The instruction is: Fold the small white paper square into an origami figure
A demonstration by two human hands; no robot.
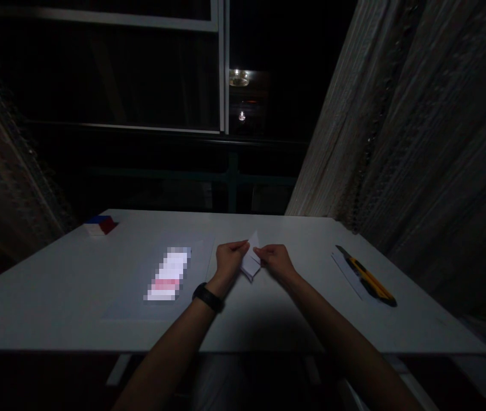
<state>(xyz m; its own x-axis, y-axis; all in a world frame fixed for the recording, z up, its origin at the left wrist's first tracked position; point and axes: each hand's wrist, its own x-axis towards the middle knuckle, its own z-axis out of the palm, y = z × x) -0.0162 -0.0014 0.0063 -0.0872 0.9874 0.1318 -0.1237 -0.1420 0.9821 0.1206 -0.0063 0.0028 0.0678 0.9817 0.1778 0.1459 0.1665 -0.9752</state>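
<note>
A small folded piece of white paper (251,265) is held just above the table, with a pointed tip at its top. My left hand (229,260) pinches its left side between thumb and fingers; a dark band circles that wrist. On the other side, my right hand (278,260) grips the paper's right edge, thumb and fingertips closed on it. The two hands are close together, and the paper's lower part shows between them. Curled fingers hide some of its folds.
The white table (55,297) carries a lit, blurred-out screen (168,274) on a pale sheet at left. A Rubik's cube (100,225) sits at the far left. A yellow and black utility knife (367,277) lies at right on a strip of paper. Curtains (332,125) hang beside a dark window.
</note>
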